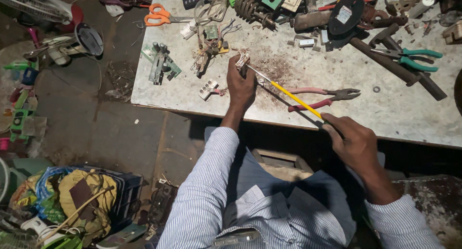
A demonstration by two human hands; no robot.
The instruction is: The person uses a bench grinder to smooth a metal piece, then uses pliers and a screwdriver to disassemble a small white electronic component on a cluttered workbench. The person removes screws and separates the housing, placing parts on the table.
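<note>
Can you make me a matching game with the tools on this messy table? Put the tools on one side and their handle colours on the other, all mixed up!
Tools:
1. scissors
2. screwdriver in the right hand
3. pliers beside the left hand
4. pliers at the far right

Colours:
A. green
B. pink-red
C. orange
D. yellow

Pairs: 1-C, 2-D, 3-B, 4-A
</note>
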